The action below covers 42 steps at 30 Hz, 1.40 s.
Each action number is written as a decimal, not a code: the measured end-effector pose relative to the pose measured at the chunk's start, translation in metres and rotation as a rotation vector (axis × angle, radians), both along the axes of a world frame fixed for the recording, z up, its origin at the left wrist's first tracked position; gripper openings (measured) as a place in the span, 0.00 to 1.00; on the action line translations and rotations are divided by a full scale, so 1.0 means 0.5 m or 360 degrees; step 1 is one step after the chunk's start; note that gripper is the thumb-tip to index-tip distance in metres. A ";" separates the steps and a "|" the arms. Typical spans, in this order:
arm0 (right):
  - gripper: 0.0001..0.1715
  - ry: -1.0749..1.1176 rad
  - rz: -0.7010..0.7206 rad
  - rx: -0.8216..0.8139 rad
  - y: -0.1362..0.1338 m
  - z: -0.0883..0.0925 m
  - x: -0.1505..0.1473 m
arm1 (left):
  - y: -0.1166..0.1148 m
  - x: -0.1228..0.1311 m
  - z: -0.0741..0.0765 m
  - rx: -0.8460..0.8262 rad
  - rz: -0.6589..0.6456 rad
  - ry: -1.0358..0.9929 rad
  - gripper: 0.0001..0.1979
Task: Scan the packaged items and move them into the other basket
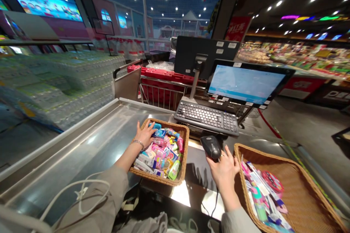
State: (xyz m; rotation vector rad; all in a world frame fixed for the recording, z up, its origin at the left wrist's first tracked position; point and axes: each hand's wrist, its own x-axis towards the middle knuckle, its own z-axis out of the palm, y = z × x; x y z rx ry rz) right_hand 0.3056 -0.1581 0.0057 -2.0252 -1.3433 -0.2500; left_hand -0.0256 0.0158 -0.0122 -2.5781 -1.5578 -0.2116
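My left hand (144,135) lies over the upper left corner of a wicker basket (187,145), its fingers spread on the packs inside. This basket is full of small colourful packaged goods (164,147), several pink and blue, with a green bottle (174,170) near the front edge. In my right hand (224,171) is a black barcode scanner (211,147), its head pointing away from me. My palm hides the scanner's handle. Right of that hand stands a second wicker basket (300,178), holding a few packages (258,196) along its left side and a round red pack (272,182).
A keyboard (207,115) and a lit monitor (243,83) stand behind the scanner, beside another dark screen (205,56) seen from behind. The steel counter (101,142) has a raised rim. A shopping cart (161,93) is beyond it, with stacked bottles (62,80) at left.
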 end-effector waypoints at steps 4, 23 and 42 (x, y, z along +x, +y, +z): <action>0.22 0.0023 -0.0008 0.0015 0.015 -0.007 -0.005 | 0.023 -0.015 -0.007 0.0023 -0.0114 0.0065 0.22; 0.23 0.0047 -0.0056 -0.0012 0.051 -0.017 -0.018 | 0.087 -0.015 -0.025 -0.0012 -0.0239 0.0098 0.20; 0.21 0.0012 -0.0001 -0.0015 0.048 -0.010 -0.020 | 0.055 -0.004 -0.015 0.0270 -0.0266 -0.0073 0.13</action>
